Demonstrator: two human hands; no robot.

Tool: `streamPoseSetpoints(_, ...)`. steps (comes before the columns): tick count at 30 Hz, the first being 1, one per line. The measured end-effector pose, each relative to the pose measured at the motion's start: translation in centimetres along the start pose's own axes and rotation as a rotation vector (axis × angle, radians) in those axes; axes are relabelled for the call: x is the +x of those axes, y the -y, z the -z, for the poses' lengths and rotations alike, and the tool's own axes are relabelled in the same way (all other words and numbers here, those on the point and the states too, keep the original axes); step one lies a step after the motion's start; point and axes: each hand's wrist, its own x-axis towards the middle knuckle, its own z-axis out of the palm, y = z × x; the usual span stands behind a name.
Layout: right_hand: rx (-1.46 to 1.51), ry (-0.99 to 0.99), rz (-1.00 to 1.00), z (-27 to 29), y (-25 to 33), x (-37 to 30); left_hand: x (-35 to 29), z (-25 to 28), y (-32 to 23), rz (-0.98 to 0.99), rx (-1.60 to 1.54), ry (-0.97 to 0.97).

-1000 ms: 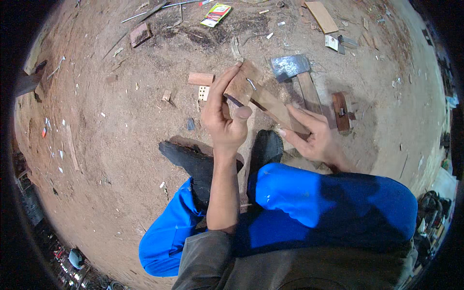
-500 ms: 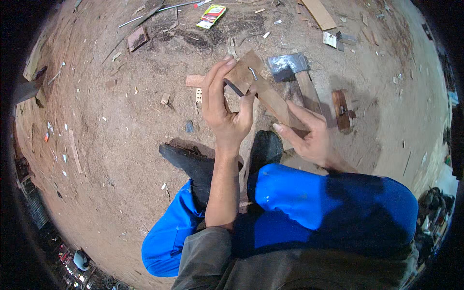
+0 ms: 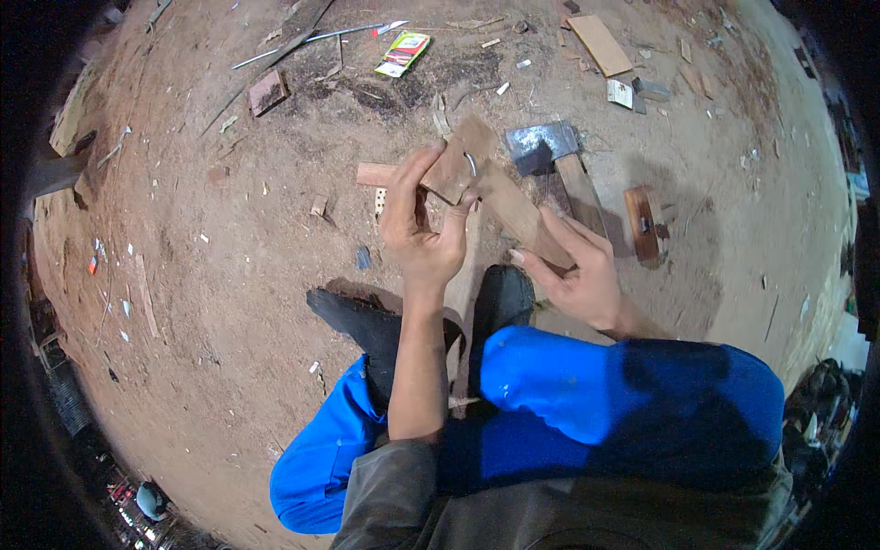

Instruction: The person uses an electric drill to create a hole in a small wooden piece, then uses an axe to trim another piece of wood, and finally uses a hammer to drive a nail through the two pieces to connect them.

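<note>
My left hand (image 3: 422, 236) is closed around a small light-brown wooden block (image 3: 447, 172), thumb on its near side and fingers on its far left. A bent, shiny metal piece like a nail (image 3: 471, 165) stands out of the block. Between thumb and fingers, my right hand (image 3: 579, 280) pinches the near end of a flat wooden strip (image 3: 521, 209). The strip's far end meets the block; I cannot tell whether they are joined. Both pieces are held above the ground. Just beyond them lies an axe (image 3: 543, 147), its wooden handle pointing toward my right hand.
Right of the axe lies a reddish-brown wooden tool like a small hand plane (image 3: 644, 225). A dotted pale piece (image 3: 380, 200) and a wooden offcut (image 3: 372, 174) lie beside my left hand. Farther off are a bright packet (image 3: 403, 53), a brick-like block (image 3: 268, 93) and a board (image 3: 600, 46).
The wooden block has tilted, so its dark edge shows less. Both hands keep their hold. The ground and feet sit slightly lower in the picture.
</note>
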Motion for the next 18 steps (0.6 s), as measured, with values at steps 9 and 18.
streamPoseSetpoints(9,-0.104,-0.009,0.037,0.1,-0.6,-0.6,0.3,0.8,-0.8,0.088,0.122,0.138)
streamPoseSetpoints(18,0.771,0.911,-0.764,1.1,-0.8,-0.7,1.9,3.3,-1.0,0.281,-0.307,0.070)
